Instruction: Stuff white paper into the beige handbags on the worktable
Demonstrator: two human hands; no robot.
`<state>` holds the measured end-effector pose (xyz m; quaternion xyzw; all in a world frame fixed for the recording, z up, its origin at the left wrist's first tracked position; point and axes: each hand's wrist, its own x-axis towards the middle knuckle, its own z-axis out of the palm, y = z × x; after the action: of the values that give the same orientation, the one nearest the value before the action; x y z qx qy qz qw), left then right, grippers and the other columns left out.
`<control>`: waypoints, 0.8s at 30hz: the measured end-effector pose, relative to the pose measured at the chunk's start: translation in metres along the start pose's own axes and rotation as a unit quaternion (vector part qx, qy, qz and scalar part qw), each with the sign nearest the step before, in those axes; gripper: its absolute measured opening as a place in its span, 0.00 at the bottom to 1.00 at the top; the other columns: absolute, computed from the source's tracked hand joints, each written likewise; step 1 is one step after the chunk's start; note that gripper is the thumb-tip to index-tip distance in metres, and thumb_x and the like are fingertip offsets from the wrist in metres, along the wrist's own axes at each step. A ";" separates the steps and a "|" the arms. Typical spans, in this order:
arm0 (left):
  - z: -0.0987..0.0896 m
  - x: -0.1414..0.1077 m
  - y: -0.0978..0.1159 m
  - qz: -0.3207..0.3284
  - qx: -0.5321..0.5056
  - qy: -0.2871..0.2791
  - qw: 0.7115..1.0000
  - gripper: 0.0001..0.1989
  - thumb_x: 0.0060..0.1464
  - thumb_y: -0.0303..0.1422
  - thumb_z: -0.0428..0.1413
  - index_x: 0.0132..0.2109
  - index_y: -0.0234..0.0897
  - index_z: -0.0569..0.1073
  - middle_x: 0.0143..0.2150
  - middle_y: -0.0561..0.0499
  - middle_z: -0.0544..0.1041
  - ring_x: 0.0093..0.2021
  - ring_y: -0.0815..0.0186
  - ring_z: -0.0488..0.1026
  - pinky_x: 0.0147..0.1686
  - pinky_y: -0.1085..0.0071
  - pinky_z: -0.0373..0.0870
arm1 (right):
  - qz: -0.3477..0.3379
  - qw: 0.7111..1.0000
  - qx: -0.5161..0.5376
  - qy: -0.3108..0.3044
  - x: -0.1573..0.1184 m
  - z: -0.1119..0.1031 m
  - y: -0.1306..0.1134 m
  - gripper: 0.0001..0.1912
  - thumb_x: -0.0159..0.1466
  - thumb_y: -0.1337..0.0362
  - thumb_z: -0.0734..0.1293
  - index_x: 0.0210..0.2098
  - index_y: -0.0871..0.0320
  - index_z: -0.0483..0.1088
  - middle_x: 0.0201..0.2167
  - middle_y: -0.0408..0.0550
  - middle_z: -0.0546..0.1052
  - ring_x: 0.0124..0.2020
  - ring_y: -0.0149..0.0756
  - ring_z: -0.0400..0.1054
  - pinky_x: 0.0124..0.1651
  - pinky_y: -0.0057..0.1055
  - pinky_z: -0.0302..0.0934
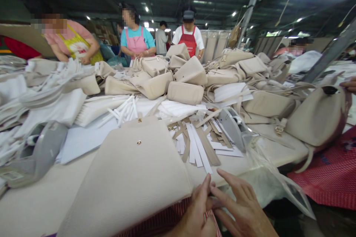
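A cream handbag (133,181) lies across the near edge of the table, its flap facing up with a small gold metal fitting. Just off its right lower corner, my left hand (198,207) is held with a finger stretched upward; its other fingers are partly hidden. My right hand (244,205) is beside it, fingers outstretched and apart, its fingertips close to or touching the left hand. I see nothing held in either hand. Beyond them lies a heap of white and beige strips (200,142).
Piled cream bags (185,92) fill the table's middle. Tape dispensers stand left (41,152) and right (232,126). White sheets (86,139) and white rolled sticks (125,109) lie left. A clear plastic bag (278,177) hangs at the right edge. Several people work across the table.
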<state>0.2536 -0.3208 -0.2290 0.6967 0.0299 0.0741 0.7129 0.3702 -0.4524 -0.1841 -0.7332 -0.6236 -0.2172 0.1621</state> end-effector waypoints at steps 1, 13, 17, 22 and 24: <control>-0.001 -0.001 -0.003 0.014 0.057 0.001 0.998 0.44 0.41 0.19 0.46 0.66 0.33 0.41 0.66 0.40 0.51 0.65 0.56 0.49 0.63 0.57 0.40 | 0.007 1.000 0.010 0.001 0.001 0.002 -0.002 0.17 0.57 0.68 0.64 0.45 0.52 0.70 0.56 0.55 0.63 0.54 0.46 0.60 0.49 0.41 0.60; -0.006 0.012 -0.056 0.136 0.179 -0.027 0.974 0.28 0.53 0.35 0.49 0.62 0.45 0.57 0.61 0.44 0.63 0.62 0.51 0.57 0.62 0.53 0.39 | 0.150 0.924 0.213 -0.278 -0.003 0.031 -0.004 0.27 0.43 0.70 0.62 0.43 0.53 0.73 0.61 0.54 0.58 0.62 0.54 0.48 0.58 0.51 0.47; -0.005 0.007 -0.039 0.035 -0.001 0.013 0.999 0.31 0.50 0.34 0.52 0.62 0.44 0.57 0.61 0.44 0.62 0.58 0.53 0.61 0.56 0.59 0.55 | 0.181 0.890 0.296 -0.295 -0.004 0.013 0.018 0.25 0.49 0.59 0.68 0.48 0.53 0.71 0.63 0.55 0.55 0.62 0.53 0.48 0.59 0.48 0.49; -0.006 0.015 -0.029 -0.091 -0.230 0.041 0.968 0.37 0.45 0.32 0.56 0.63 0.40 0.54 0.46 0.44 0.76 0.45 0.61 0.72 0.44 0.67 0.64 | 0.422 0.885 0.184 -0.075 -0.004 -0.017 0.112 0.22 0.59 0.49 0.58 0.43 0.57 0.71 0.53 0.53 0.69 0.56 0.45 0.60 0.59 0.41 0.50; -0.006 0.020 -0.031 -0.090 -0.253 0.060 0.961 0.34 0.45 0.33 0.57 0.60 0.38 0.59 0.43 0.45 0.78 0.47 0.59 0.71 0.51 0.65 0.60 | 0.502 0.862 0.064 -0.015 0.004 -0.022 0.158 0.21 0.59 0.50 0.58 0.40 0.58 0.72 0.49 0.53 0.72 0.52 0.47 0.63 0.56 0.42 0.53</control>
<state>0.2747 -0.3127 -0.2586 0.4820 0.1155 0.0563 0.8667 0.5242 -0.4866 -0.1578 -0.9384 -0.1856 -0.0546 0.2864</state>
